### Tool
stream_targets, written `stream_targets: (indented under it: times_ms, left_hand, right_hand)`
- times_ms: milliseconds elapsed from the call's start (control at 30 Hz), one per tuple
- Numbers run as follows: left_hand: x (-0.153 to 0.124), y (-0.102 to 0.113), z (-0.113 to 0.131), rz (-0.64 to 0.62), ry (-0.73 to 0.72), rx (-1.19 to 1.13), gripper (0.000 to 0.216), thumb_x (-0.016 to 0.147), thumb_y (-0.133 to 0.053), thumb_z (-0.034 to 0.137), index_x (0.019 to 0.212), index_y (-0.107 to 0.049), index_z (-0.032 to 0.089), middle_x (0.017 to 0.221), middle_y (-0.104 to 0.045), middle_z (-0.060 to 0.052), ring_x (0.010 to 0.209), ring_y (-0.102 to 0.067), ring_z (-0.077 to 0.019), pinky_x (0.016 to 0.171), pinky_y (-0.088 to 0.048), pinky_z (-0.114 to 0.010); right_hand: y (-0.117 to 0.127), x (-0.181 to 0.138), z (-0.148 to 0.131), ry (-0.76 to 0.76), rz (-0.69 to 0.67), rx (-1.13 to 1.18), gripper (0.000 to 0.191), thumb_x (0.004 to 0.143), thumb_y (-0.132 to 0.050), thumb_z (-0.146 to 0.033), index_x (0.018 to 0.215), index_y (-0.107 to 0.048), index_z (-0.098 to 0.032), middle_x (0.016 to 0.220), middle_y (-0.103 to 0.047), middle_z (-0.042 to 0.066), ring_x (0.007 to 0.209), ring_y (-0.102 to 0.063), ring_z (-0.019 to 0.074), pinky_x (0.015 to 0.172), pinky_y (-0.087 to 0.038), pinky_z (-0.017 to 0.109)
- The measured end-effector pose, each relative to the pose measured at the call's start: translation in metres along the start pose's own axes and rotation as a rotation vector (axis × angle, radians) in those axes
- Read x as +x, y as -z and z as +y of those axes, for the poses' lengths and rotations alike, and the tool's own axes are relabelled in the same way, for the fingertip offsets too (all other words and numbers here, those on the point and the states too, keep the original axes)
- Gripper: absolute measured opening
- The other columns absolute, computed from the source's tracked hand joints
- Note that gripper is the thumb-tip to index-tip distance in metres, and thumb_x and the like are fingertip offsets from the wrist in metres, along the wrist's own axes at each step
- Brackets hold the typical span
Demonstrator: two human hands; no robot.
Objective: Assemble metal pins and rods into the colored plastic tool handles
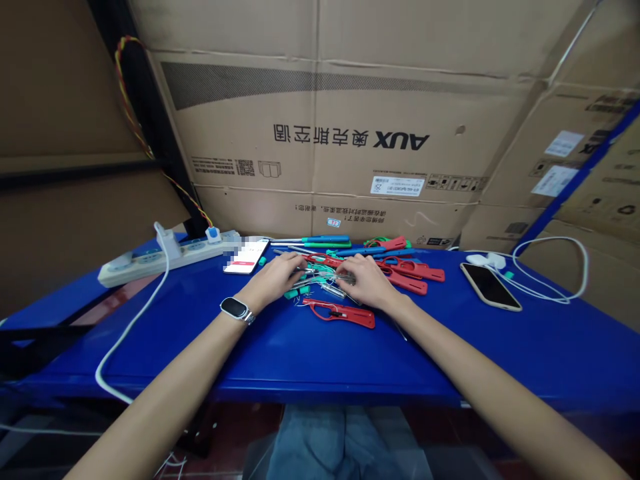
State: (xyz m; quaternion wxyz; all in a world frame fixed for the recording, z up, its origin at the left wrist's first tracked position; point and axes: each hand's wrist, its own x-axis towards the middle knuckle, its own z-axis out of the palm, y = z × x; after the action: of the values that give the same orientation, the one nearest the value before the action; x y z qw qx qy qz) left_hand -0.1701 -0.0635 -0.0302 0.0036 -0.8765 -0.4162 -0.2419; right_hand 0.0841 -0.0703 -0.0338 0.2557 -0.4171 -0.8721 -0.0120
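Observation:
A pile of small lighter parts lies on the blue table, with both hands over it. My left hand (276, 281), a banded watch (235, 308) on its wrist, curls its fingers at thin metal tubes (311, 272) on the pile's left side; what lies in its fingertips cannot be made out. Opposite it, my right hand (369, 283) is closed on thin silvery metal parts (347, 277). Green plastic pieces (298, 291) lie below and between the hands. One red lighter half-shell (350, 315) with a trigger-guard loop sits nearer me. More red shells (413, 283) lie right of my right hand.
Blue long-neck lighter parts (327, 239) lie behind the pile. A lit phone (247, 257) and a white power strip (150, 260) are at left. At right lie a dark-screened phone (491, 287) and a white charging cable (550, 293). Large cardboard (240, 220) stands along the back.

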Motion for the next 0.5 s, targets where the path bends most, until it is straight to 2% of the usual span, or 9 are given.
stream_targets:
  times_ms: [133, 300, 400, 500]
  left_hand:
    - [-0.003, 0.007, 0.005, 0.028, 0.003, 0.033, 0.005, 0.090, -0.056, 0.017, 0.089, -0.061, 0.018, 0.096, -0.059, -0.007, 0.086, -0.059, -0.0213, 0.076, -0.046, -0.032]
    - [-0.009, 0.014, 0.001, -0.143, 0.026, -0.035, 0.012, 0.086, -0.063, 0.022, 0.076, -0.067, 0.017, 0.082, -0.061, -0.004, 0.076, -0.058, -0.0184, 0.068, -0.043, -0.028]
    - [-0.009, 0.014, -0.003, -0.191, 0.050, -0.027, 0.011, 0.084, -0.065, 0.024, 0.081, -0.072, 0.018, 0.085, -0.064, -0.005, 0.078, -0.059, -0.0185, 0.070, -0.044, -0.028]
    - [-0.005, 0.011, -0.004, -0.214, 0.080, -0.002, 0.011, 0.083, -0.066, 0.026, 0.082, -0.073, 0.018, 0.084, -0.065, -0.006, 0.077, -0.060, -0.0188, 0.068, -0.044, -0.027]
  right_hand:
    - [-0.004, 0.005, -0.002, -0.060, 0.034, -0.051, 0.006, 0.088, -0.065, -0.025, 0.087, -0.067, -0.019, 0.092, -0.070, 0.005, 0.090, -0.056, 0.0220, 0.077, -0.029, 0.034]
    - [-0.010, 0.009, -0.003, -0.092, 0.065, -0.090, 0.007, 0.088, -0.065, -0.027, 0.087, -0.066, -0.020, 0.094, -0.067, 0.005, 0.093, -0.056, 0.0231, 0.076, -0.029, 0.034]
    - [-0.011, 0.011, -0.005, -0.107, 0.117, -0.101, 0.008, 0.087, -0.064, -0.026, 0.092, -0.065, -0.019, 0.097, -0.064, 0.008, 0.094, -0.056, 0.0244, 0.075, -0.030, 0.033]
    - [-0.010, 0.010, -0.010, -0.093, 0.114, -0.047, 0.002, 0.085, -0.062, -0.018, 0.086, -0.061, -0.019, 0.087, -0.065, 0.005, 0.083, -0.057, 0.0206, 0.074, -0.029, 0.032]
